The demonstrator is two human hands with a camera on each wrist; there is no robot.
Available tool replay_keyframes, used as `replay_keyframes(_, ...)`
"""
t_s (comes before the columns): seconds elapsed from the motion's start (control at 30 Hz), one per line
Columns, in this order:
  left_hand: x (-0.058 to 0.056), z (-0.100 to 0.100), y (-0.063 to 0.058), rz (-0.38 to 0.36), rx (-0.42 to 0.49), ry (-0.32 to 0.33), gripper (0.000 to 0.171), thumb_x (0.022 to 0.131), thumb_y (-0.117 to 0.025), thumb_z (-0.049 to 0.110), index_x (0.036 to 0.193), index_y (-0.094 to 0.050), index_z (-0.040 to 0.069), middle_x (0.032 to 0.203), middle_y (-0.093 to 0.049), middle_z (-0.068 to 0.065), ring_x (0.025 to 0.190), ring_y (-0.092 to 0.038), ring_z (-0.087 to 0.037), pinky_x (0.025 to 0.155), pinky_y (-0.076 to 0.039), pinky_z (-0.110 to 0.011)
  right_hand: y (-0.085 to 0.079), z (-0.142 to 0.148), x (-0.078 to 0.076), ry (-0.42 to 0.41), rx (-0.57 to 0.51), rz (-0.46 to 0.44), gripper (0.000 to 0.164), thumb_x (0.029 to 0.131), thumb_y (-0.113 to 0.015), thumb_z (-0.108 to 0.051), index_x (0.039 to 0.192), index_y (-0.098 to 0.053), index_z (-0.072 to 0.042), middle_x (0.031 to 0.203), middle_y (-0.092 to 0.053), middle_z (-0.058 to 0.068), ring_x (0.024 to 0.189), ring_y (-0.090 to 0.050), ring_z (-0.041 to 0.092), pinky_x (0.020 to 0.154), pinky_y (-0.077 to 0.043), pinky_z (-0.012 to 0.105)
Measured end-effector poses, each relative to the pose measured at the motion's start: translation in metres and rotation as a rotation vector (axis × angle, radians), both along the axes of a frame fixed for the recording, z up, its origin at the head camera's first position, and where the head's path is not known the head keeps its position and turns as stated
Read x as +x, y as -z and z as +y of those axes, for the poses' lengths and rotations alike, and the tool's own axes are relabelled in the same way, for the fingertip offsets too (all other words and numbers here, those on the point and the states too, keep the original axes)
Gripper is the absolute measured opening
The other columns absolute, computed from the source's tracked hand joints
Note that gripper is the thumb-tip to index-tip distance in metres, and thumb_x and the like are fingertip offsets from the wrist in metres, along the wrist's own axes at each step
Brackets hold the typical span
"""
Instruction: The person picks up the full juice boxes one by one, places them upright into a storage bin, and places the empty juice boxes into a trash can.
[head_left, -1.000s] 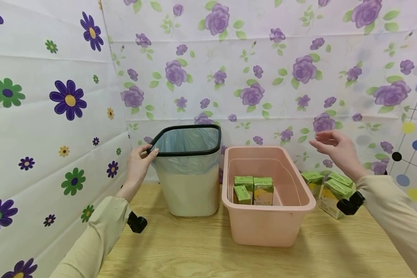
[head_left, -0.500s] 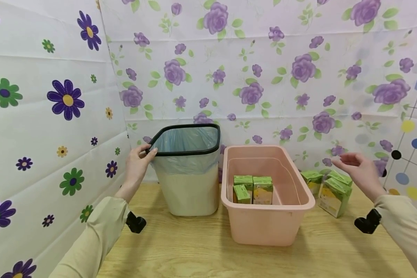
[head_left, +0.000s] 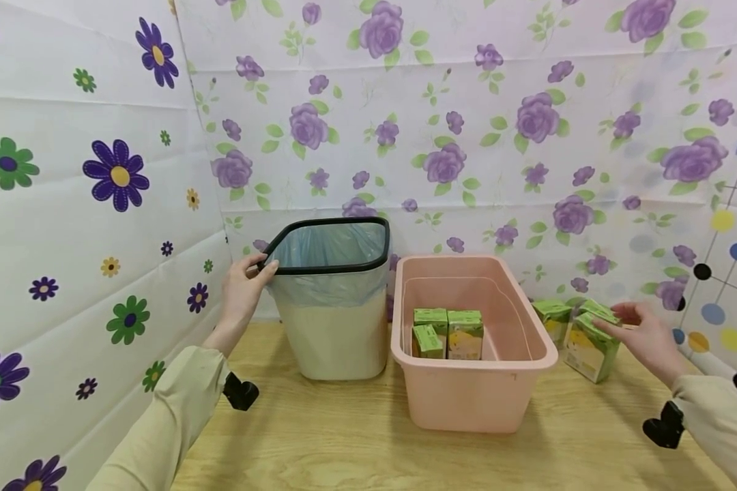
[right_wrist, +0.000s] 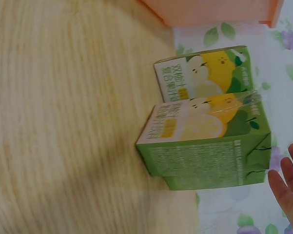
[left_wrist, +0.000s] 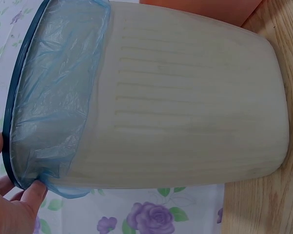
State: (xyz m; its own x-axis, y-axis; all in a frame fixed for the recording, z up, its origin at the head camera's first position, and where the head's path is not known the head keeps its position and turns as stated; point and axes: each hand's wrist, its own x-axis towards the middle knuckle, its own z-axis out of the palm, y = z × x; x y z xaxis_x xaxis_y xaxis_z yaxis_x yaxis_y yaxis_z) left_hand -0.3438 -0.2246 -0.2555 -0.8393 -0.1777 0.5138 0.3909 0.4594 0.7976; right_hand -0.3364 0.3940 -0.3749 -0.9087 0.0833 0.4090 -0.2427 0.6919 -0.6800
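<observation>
A cream trash can (head_left: 338, 341) with a black rim and a translucent blue liner stands on the left of the table. My left hand (head_left: 243, 286) pinches its rim at the near left corner; in the left wrist view the thumb and fingers (left_wrist: 34, 192) lie on either side of the rim and bag. At the right, my right hand (head_left: 647, 341) reaches over a small group of green juice boxes (head_left: 589, 348), fingers spread and slightly bent. In the right wrist view the fingertips are just beyond the top of the nearest juice box (right_wrist: 200, 156), holding nothing.
Between the trash can and the loose boxes sits a pink plastic tub (head_left: 473, 402), with several juice boxes (head_left: 465, 334) standing inside. Flower-printed sheets rise behind and to the left. All stand on a wood-grain table (head_left: 344, 443).
My right hand has moved right and then down, from above the tub's right side to the tops of the juice boxes. The left hand keeps its hold on the rim.
</observation>
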Motion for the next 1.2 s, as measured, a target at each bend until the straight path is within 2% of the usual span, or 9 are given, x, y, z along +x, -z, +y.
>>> replay_keyframes(0.27,-0.001,0.0,0.0,0.009,0.0,0.003,0.045,0.089,-0.06,0.024,0.121,-0.051,-0.007,0.124,-0.039,-0.024,0.11,-0.045,-0.036,0.085,-0.04,-0.044,0.011,-0.003,-0.001,0.016,0.017,-0.017,0.072,0.085,-0.062,-0.04,0.125,-0.035,0.014,0.118,-0.036,0.035,0.105,-0.035,0.051,0.076,-0.034,0.058)
replay_keyframes(0.43,-0.001,0.0,0.0,0.015,0.002,0.004,0.045,0.089,-0.06,0.023,0.121,-0.051,-0.007,0.123,-0.04,-0.024,0.109,-0.045,-0.036,0.085,-0.039,-0.044,0.015,-0.003,-0.006,0.022,0.038,0.014,0.067,0.085,-0.063,-0.034,0.122,-0.037,0.015,0.115,-0.038,0.036,0.102,-0.038,0.051,0.077,-0.035,0.058)
replay_keyframes(0.67,-0.002,0.0,0.001,0.021,-0.002,-0.001,0.045,0.088,-0.061,0.023,0.12,-0.052,-0.007,0.123,-0.041,-0.024,0.109,-0.045,-0.035,0.084,-0.04,-0.044,0.023,-0.004,-0.004,0.074,0.086,0.022,0.058,0.085,-0.064,-0.03,0.117,-0.043,0.014,0.109,-0.044,0.035,0.097,-0.043,0.05,0.073,-0.039,0.055)
replay_keyframes(0.97,-0.001,-0.001,0.001,0.021,0.001,-0.002,0.046,0.088,-0.06,0.025,0.121,-0.051,-0.007,0.123,-0.04,-0.024,0.109,-0.045,-0.036,0.085,-0.039,-0.044,0.021,-0.003,0.0,0.05,0.067,-0.005,0.06,0.087,-0.06,-0.033,0.119,-0.042,0.014,0.113,-0.042,0.036,0.101,-0.041,0.05,0.074,-0.038,0.056)
replay_keyframes(1.2,-0.001,-0.001,0.001,0.017,0.011,0.0,0.046,0.088,-0.061,0.026,0.121,-0.052,-0.005,0.124,-0.041,-0.022,0.109,-0.045,-0.034,0.086,-0.039,-0.044,0.015,0.0,0.001,0.041,0.137,-0.035,0.057,0.088,-0.058,-0.037,0.116,-0.051,0.013,0.11,-0.047,0.038,0.096,-0.045,0.05,0.069,-0.04,0.054)
